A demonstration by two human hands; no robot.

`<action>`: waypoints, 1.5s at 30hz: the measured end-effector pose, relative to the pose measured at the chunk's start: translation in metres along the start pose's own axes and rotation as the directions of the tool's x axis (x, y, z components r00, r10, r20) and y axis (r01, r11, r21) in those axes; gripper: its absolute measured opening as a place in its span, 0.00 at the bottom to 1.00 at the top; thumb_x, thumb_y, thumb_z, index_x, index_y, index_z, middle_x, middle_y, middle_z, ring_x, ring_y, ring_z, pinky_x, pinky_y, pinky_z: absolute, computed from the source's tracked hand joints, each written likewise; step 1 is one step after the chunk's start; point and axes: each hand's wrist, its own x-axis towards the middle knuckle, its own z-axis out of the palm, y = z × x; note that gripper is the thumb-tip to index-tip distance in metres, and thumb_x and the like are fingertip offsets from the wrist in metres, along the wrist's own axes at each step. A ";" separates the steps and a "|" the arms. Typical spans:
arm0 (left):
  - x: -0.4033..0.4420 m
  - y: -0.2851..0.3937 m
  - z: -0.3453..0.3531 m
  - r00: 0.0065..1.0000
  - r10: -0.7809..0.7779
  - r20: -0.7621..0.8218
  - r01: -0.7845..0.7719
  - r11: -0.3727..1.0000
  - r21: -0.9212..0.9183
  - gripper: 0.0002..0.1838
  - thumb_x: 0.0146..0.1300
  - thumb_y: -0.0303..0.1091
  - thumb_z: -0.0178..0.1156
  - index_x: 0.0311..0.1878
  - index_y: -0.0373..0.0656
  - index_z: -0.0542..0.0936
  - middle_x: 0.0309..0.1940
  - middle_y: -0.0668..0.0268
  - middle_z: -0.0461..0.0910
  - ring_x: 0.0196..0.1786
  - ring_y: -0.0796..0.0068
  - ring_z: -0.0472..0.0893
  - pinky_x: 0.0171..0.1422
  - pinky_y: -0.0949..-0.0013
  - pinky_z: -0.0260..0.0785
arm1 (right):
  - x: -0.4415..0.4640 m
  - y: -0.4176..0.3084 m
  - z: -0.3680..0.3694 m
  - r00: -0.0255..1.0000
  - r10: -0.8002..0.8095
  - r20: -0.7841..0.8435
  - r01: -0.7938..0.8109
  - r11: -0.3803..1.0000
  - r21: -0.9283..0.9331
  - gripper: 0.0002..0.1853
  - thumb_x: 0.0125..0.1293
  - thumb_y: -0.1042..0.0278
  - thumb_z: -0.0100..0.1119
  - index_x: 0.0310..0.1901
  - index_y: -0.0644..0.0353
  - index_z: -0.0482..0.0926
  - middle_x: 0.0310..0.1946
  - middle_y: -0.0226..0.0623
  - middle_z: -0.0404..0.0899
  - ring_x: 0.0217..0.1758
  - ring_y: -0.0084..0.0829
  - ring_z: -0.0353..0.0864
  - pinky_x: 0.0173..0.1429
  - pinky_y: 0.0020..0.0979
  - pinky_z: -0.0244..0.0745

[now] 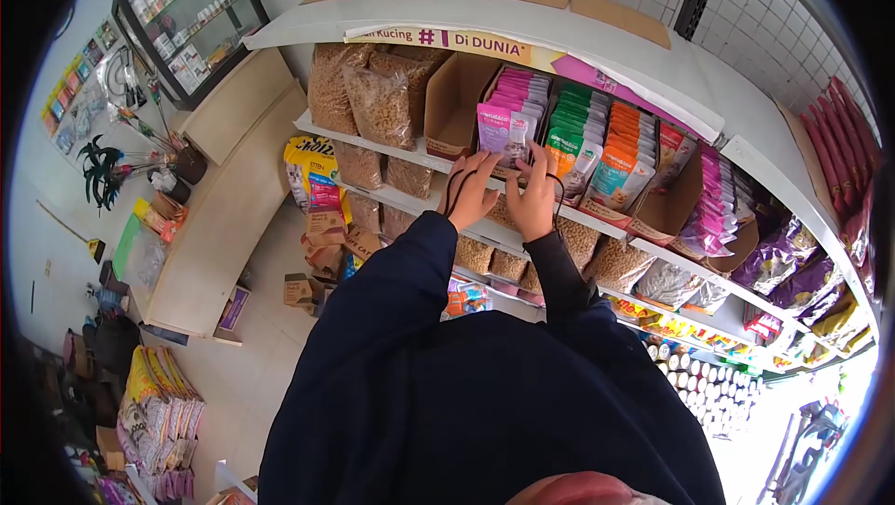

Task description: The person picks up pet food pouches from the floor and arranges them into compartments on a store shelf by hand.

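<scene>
Evidently arranged for display and easy reach: a long white metal shelf unit (522, 20), tiered to carry stock one row above another. Set at the far left of its top shelf, large clear plastic bags of brown kibble (382, 109), standing upright and pressed close together, probably for mutual support. Beside them, an open brown cardboard box (452, 113), then low-fronted printed cardboard trays (604, 213), probably cut low to hold contents in while leaving printed faces visible. Packed in overlapping rows inside these, green-and-white pouches (576, 127) and orange-and-white pouches (620, 165), leaning slightly to bring each front into view. Just left of the green ones, purple-and-pink foil pouches (506, 132), likewise stacked one behind another, with the foremost face fully exposed. Raised before this row, the left hand (471, 190) and the right hand (533, 195), side by side, palms down, probably for reaching the lowest part of the front pouch. Fingers parted fairly wide on both, with nothing visibly gripped; impossible to tell about fingertip contact. Smallest of all, thin dark cord loops (561, 190) beside the hands, purpose unclear.
</scene>
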 end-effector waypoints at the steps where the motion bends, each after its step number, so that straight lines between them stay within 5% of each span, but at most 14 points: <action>1: 0.000 0.001 0.000 1.000 -0.003 0.002 0.003 1.000 -0.001 0.32 0.46 0.30 0.62 0.57 0.44 0.65 0.53 0.53 0.66 0.54 0.53 0.67 0.59 0.54 0.57 | 0.000 -0.002 -0.002 1.000 0.003 0.003 -0.003 1.000 0.000 0.26 0.52 0.79 0.53 0.55 0.68 0.63 0.51 0.55 0.64 0.41 0.44 0.78 0.40 0.34 0.74; 3: 0.000 0.003 -0.001 1.000 0.010 0.010 -0.011 0.999 0.051 0.33 0.45 0.30 0.62 0.58 0.44 0.65 0.51 0.54 0.67 0.55 0.54 0.67 0.60 0.55 0.57 | -0.003 -0.008 -0.009 0.976 -0.020 0.218 0.082 0.957 -0.279 0.28 0.49 0.79 0.54 0.55 0.70 0.62 0.53 0.57 0.57 0.43 0.48 0.75 0.40 0.37 0.73; 10: -0.003 0.007 0.003 0.998 0.007 0.064 -0.009 1.000 0.024 0.32 0.43 0.28 0.63 0.56 0.45 0.68 0.55 0.55 0.64 0.57 0.52 0.64 0.59 0.56 0.58 | -0.017 0.003 -0.005 0.962 0.053 0.268 0.030 0.955 -0.296 0.29 0.45 0.79 0.56 0.53 0.72 0.63 0.50 0.56 0.60 0.40 0.51 0.74 0.40 0.41 0.71; 16: -0.002 0.006 0.009 0.998 0.035 -0.058 -0.035 0.999 -0.001 0.27 0.41 0.25 0.62 0.50 0.40 0.72 0.55 0.55 0.62 0.55 0.52 0.64 0.58 0.56 0.59 | -0.011 -0.004 -0.008 0.892 0.155 0.425 -0.016 0.950 -0.312 0.29 0.46 0.73 0.57 0.53 0.68 0.65 0.46 0.53 0.65 0.41 0.49 0.72 0.43 0.41 0.69; 18: 0.001 0.005 0.008 0.999 0.028 -0.036 -0.028 0.999 0.016 0.26 0.39 0.26 0.61 0.48 0.37 0.72 0.52 0.55 0.66 0.56 0.53 0.64 0.60 0.58 0.58 | -0.001 -0.010 -0.009 0.886 -0.061 0.459 0.290 0.846 -0.447 0.27 0.44 0.70 0.58 0.49 0.69 0.67 0.40 0.53 0.70 0.40 0.49 0.74 0.42 0.39 0.69; 27: 0.005 -0.005 0.023 0.991 0.060 -0.123 -0.057 0.998 0.030 0.20 0.40 0.28 0.61 0.41 0.37 0.74 0.42 0.55 0.70 0.50 0.55 0.68 0.57 0.58 0.59 | 0.025 -0.003 0.009 0.723 0.191 0.664 0.278 0.799 -0.533 0.11 0.49 0.70 0.53 0.35 0.64 0.69 0.28 0.50 0.75 0.30 0.48 0.76 0.34 0.42 0.71; 31: 0.003 -0.006 0.024 0.982 0.070 -0.176 -0.060 0.996 0.060 0.19 0.40 0.30 0.61 0.39 0.37 0.74 0.41 0.55 0.70 0.49 0.56 0.68 0.56 0.59 0.60 | 0.031 0.000 0.015 0.696 0.164 0.699 0.298 0.820 -0.489 0.09 0.52 0.70 0.51 0.34 0.65 0.69 0.25 0.52 0.75 0.28 0.49 0.77 0.32 0.44 0.71; 36: 0.004 0.000 0.017 0.991 0.035 -0.130 -0.037 0.999 -0.011 0.16 0.37 0.28 0.59 0.35 0.36 0.74 0.40 0.55 0.70 0.49 0.55 0.68 0.55 0.59 0.61 | 0.044 0.017 0.024 0.630 0.314 0.710 0.140 0.854 -0.502 0.11 0.52 0.68 0.52 0.34 0.68 0.70 0.24 0.55 0.75 0.29 0.52 0.77 0.33 0.44 0.72; 39: 0.002 -0.004 0.019 0.988 0.060 -0.140 -0.060 0.998 0.009 0.14 0.35 0.26 0.57 0.32 0.36 0.74 0.41 0.55 0.70 0.49 0.54 0.68 0.54 0.58 0.61 | 0.054 0.034 0.030 0.646 0.173 0.744 0.226 0.887 -0.403 0.12 0.51 0.67 0.53 0.32 0.69 0.72 0.24 0.55 0.75 0.29 0.52 0.77 0.33 0.43 0.73; 43: -0.001 -0.005 0.023 0.988 0.030 -0.151 -0.033 0.999 -0.015 0.12 0.36 0.25 0.56 0.29 0.35 0.75 0.45 0.53 0.70 0.52 0.53 0.67 0.57 0.58 0.61 | 0.061 0.031 0.039 0.582 0.213 0.785 0.364 0.795 -0.485 0.11 0.48 0.65 0.55 0.26 0.67 0.74 0.24 0.54 0.76 0.29 0.51 0.77 0.33 0.43 0.73; 45: -0.002 -0.004 0.022 0.987 0.040 -0.157 -0.045 0.999 -0.028 0.11 0.37 0.25 0.56 0.30 0.35 0.75 0.46 0.53 0.70 0.52 0.53 0.67 0.57 0.58 0.61 | 0.057 0.025 0.033 0.631 0.208 0.747 0.312 0.814 -0.490 0.11 0.49 0.65 0.54 0.27 0.67 0.75 0.23 0.54 0.76 0.29 0.50 0.77 0.33 0.43 0.73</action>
